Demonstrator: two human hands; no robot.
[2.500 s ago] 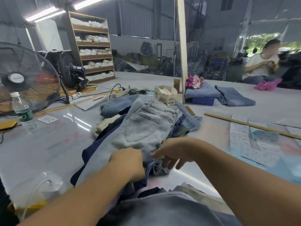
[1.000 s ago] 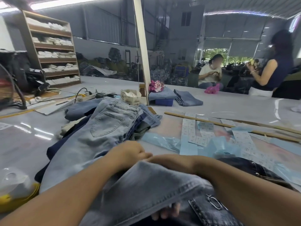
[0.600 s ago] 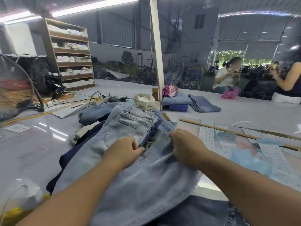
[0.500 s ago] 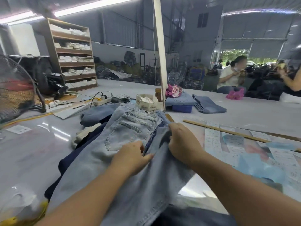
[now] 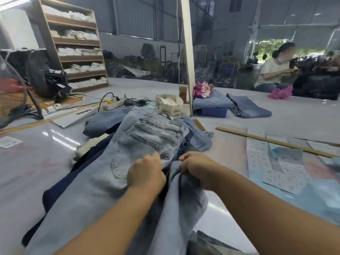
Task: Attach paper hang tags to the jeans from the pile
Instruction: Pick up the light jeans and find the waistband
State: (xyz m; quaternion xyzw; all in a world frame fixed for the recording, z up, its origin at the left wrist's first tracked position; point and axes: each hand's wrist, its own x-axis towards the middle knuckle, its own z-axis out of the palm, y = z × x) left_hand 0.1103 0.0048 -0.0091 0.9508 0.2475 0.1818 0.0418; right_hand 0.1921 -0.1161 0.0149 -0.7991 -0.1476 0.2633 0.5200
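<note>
Both hands, left hand [image 5: 146,173] and right hand [image 5: 197,167], are pinching folds of the soft, floppy jeans [image 5: 139,144] lying atop the pile on the table [image 5: 36,162]; the thick waistband looks the firmest hold.

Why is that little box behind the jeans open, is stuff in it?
Open, yes. The small cardboard box has no lid on, and white paper pieces poke above its rim. Whether they are hang tags, cannot tell.
</note>
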